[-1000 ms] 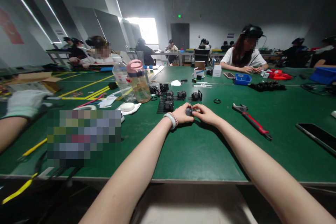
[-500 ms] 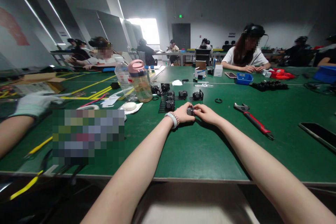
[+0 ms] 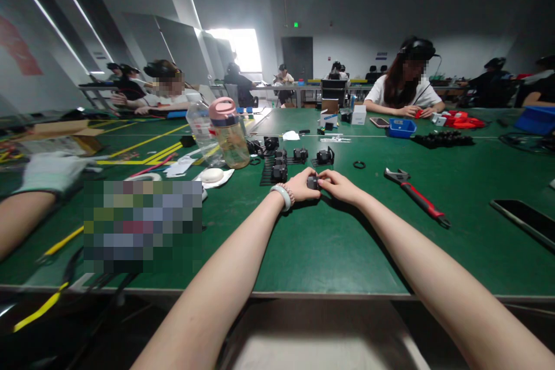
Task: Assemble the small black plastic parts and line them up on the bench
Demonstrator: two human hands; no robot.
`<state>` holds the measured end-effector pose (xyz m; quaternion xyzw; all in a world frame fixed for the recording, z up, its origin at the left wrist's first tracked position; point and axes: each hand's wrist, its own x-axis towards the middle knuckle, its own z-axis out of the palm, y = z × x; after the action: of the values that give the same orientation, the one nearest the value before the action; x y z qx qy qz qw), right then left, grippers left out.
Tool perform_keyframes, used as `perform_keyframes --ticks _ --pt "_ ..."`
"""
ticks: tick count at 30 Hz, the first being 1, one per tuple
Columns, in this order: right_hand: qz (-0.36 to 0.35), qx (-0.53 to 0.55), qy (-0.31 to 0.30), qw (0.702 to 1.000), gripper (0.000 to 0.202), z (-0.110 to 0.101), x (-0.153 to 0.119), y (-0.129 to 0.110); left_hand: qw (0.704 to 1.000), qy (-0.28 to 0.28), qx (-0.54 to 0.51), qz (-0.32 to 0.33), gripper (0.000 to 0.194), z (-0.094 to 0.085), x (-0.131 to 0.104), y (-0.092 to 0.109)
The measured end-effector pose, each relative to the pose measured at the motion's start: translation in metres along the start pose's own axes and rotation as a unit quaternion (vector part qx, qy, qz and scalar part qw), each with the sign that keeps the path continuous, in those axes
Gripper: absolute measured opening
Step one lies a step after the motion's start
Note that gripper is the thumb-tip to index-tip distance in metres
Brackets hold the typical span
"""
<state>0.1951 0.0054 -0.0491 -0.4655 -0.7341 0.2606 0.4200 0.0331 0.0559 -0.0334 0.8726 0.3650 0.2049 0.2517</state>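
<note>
A small black blocky part point(image 3: 312, 182) sits between my two hands, just above or on the green table. My left hand point(image 3: 300, 186), with a pale bangle and beads at the wrist, is closed around its left side. From the other side my right hand point(image 3: 340, 186) pinches its right edge with thumb and fingertips. Beyond my left hand stand several similar black parts point(image 3: 280, 171) with comb-like prongs. Two more, a left one point(image 3: 299, 154) and a right one point(image 3: 324, 156), lie farther back. What exactly the part is stays too small to tell.
An adjustable wrench point(image 3: 418, 198) with red-black handle and a phone point(image 3: 524, 222) lie to the right. A black ring point(image 3: 359, 165) is nearer. Pink-lidded bottle point(image 3: 229, 139) stands left. A co-worker's gloved hand point(image 3: 54, 176) is far left; another person point(image 3: 405, 89) sits opposite.
The view has shifted very slightly. Both my hands keep hold of the black part in almost the same pose. The person opposite now has something red at the fingers.
</note>
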Motion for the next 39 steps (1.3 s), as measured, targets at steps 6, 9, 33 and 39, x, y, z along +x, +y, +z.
perform_keyframes --ticks 6,9,33,39 --pt "-0.026 0.083 -0.017 0.996 0.034 -0.0024 -0.0012 0.0028 1.0 -0.009 0.005 0.01 0.051 0.0005 0.0005 -0.0007" --pt "-0.035 0.081 -0.025 0.996 0.036 -0.003 -0.0018 0.0035 1.0 -0.012 0.001 0.011 0.051 0.0011 0.0008 -0.0015" --pt "-0.031 0.047 -0.015 0.998 0.034 -0.0032 -0.0021 0.0016 1.0 -0.004 -0.016 0.007 0.05 0.0019 0.0015 -0.0019" --pt "-0.024 0.034 -0.011 0.999 0.03 -0.0032 -0.0019 0.0013 1.0 -0.002 0.001 0.015 0.049 0.0007 0.0008 -0.0007"
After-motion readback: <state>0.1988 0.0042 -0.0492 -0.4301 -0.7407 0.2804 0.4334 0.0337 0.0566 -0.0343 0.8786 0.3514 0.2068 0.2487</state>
